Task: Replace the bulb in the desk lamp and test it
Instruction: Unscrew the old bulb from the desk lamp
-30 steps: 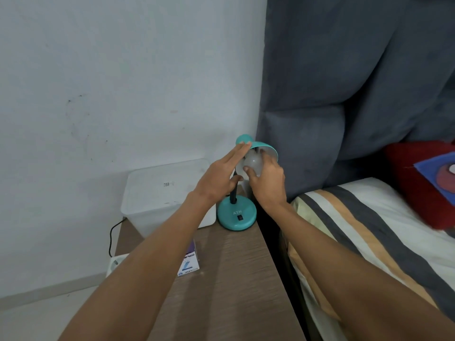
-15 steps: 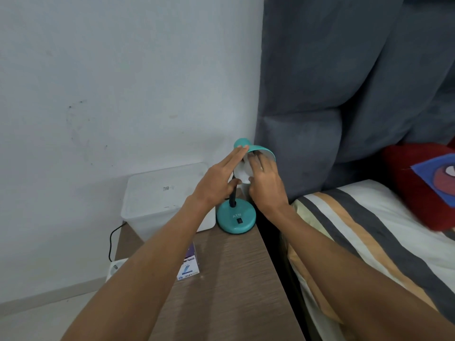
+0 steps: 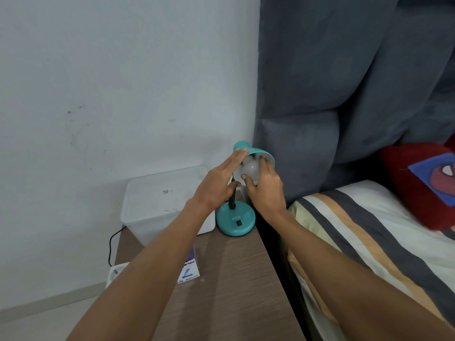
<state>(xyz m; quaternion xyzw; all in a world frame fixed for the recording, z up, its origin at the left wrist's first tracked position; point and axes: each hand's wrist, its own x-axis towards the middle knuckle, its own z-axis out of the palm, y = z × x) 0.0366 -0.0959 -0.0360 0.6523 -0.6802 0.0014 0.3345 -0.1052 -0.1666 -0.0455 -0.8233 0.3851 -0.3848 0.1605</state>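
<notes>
One teal metal desk lamp (image 3: 235,219) with a round domed base and a black gooseneck is standing at the far right corner of the wood-grain tabletop (image 3: 234,279), at about 1 o'clock from a small printed bulb box (image 3: 189,272). One frosted white bulb (image 3: 251,169), smooth and rounded, is sitting in the mouth of the cone-shaped shade (image 3: 258,153). The right hand (image 3: 266,190) is grasping the bulb with curled fingers and thumb. The left hand (image 3: 216,183) is lying flat, its straight fingers touching the shade's rim at 9 o'clock. One translucent plastic bin (image 3: 157,205) is sitting left of the lamp.
</notes>
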